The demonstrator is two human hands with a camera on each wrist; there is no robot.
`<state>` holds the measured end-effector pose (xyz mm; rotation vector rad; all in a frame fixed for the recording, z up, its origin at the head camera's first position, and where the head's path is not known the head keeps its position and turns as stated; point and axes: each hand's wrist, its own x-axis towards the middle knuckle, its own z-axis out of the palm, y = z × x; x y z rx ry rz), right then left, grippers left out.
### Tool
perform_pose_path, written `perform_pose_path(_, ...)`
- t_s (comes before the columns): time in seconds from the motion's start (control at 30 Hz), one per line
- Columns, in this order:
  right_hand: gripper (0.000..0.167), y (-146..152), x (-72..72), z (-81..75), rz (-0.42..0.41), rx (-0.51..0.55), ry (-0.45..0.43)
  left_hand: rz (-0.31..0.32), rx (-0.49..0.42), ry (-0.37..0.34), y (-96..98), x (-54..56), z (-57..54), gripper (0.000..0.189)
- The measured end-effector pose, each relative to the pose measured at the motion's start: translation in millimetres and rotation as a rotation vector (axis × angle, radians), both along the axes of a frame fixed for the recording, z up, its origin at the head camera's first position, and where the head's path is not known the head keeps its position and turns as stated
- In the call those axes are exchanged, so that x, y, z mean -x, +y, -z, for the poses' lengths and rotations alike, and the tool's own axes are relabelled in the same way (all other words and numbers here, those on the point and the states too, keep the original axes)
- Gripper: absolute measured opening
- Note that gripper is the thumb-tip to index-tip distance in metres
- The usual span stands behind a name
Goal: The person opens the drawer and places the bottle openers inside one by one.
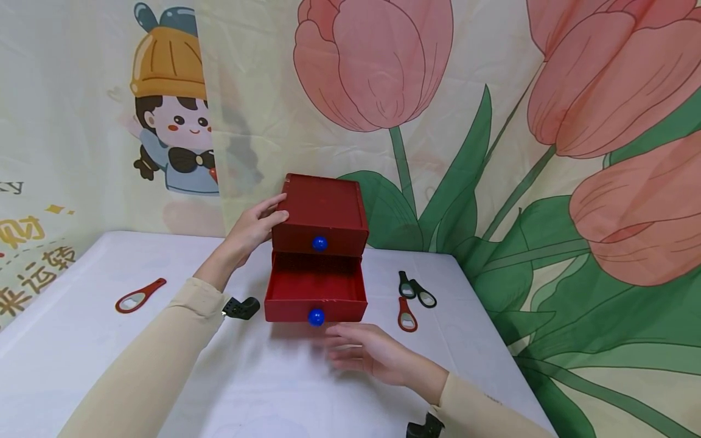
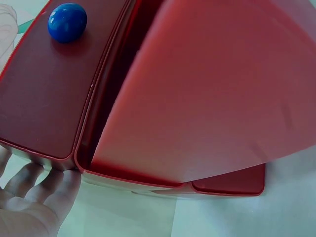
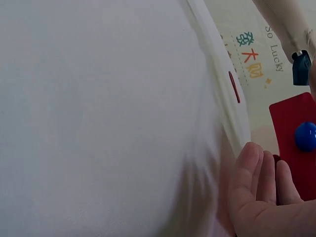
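Note:
A small dark red drawer cabinet [image 1: 323, 204] stands on the table, its lower drawer [image 1: 290, 311] pulled out and its upper drawer closed. Each drawer front has a round blue knob [image 1: 316, 317]. My left hand [image 1: 253, 228] rests against the cabinet's left side near the top, fingers extended. In the left wrist view, the fingertips of that hand [image 2: 34, 207] touch the side by the upper drawer. Just below and right of the lower knob is my right hand [image 1: 372, 351], blurred, its fingers loosely extended. Nothing is in its grasp in the right wrist view.
A red magnifying glass [image 1: 140, 296] lies at the left of the white-covered table [image 1: 263, 389]. On the right are another red one [image 1: 407, 315] and two dark green ones [image 1: 424, 294]. A printed cloth with tulips [image 1: 378, 61] hangs behind.

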<state>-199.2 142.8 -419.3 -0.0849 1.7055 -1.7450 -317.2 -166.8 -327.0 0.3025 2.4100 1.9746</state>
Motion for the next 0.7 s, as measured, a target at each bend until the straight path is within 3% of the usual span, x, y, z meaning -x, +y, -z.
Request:
perform_pose_path(0.13, 0.062, 22.1, 2.2, 4.5, 0.046, -0.026, -0.012, 0.000, 0.003, 0.001, 0.1, -0.3, -0.3, 0.067)
perform_pose_path(0.3, 0.061, 50.7, 8.4, 8.0, 0.121, -0.082, 0.036, -0.002, 0.005, 0.003, 0.5, -0.5, -1.0, 0.067)
perform_pose_path(0.47, 0.062, 77.7, 19.2, 9.6, 0.177, -0.228, 0.207, -0.001, 0.002, 0.000, 1.1, 0.2, -0.4, 0.067)
perform_pose_path(0.7, 0.051, 106.6, 34.0, 12.2, 0.235, -0.426, 0.443, -0.006, -0.004, -0.003, 0.4, 0.5, 0.9, 0.067)
